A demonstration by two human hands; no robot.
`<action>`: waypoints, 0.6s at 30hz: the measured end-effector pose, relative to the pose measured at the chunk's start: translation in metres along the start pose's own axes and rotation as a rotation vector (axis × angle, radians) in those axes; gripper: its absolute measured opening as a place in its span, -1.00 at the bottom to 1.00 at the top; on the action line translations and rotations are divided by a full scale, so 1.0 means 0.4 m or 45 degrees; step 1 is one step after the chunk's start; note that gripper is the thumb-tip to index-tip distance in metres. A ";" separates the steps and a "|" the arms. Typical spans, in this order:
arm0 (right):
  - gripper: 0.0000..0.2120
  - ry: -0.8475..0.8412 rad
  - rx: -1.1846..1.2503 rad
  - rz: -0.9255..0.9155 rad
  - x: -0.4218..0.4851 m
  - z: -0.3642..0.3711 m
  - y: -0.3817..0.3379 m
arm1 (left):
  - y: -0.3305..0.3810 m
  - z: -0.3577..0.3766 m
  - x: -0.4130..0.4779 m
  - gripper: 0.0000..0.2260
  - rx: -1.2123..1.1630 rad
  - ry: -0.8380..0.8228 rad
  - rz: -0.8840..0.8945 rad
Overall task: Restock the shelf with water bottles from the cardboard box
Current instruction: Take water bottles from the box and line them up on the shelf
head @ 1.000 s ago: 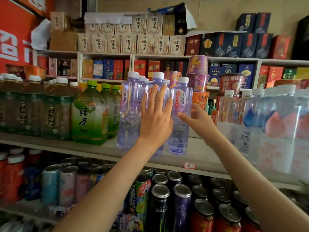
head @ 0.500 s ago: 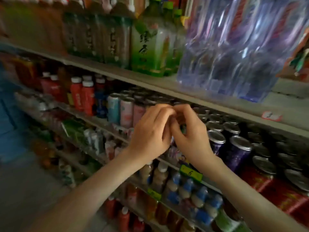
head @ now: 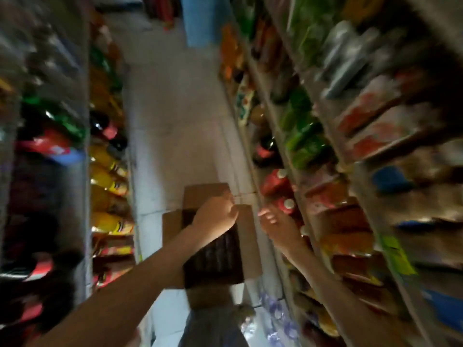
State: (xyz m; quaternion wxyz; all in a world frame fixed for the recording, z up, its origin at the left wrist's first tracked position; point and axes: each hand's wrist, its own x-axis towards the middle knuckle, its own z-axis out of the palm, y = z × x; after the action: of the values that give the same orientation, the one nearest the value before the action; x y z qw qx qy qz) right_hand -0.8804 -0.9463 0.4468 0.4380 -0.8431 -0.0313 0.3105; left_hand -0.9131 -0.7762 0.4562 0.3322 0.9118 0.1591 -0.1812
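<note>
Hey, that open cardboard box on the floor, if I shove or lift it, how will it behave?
Probably heavy: the cardboard box looks packed with dark rows, though blur hides what. Sitting low and wide on the pale floor, it should slide rather than tip. Its open flaps look bendy, likely a poor grip.

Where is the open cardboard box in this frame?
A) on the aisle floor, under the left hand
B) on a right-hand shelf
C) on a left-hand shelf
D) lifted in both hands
A: the cardboard box sits with its flaps open on the pale floor between the shelves, and the left hand is over it.
</note>
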 end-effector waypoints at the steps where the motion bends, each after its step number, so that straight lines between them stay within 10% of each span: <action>1: -0.73 -0.059 -0.040 0.073 0.047 0.070 0.076 | -0.085 0.056 0.021 -0.79 -0.059 -0.054 -0.132; 9: -0.81 -0.222 -0.070 0.443 0.288 0.529 0.599 | -0.610 0.651 0.148 -0.97 -0.299 -0.123 -0.782; 18: -0.78 -0.125 0.011 0.496 0.418 0.722 0.933 | -0.811 1.205 0.382 -0.61 -0.656 -0.131 -0.924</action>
State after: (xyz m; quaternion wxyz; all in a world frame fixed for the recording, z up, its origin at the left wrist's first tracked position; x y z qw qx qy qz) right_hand -0.9870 -0.9137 -0.0414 0.3710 -0.8152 0.1124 0.4302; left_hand -1.0198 -0.8338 -0.1323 0.4709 0.6742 0.4919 -0.2857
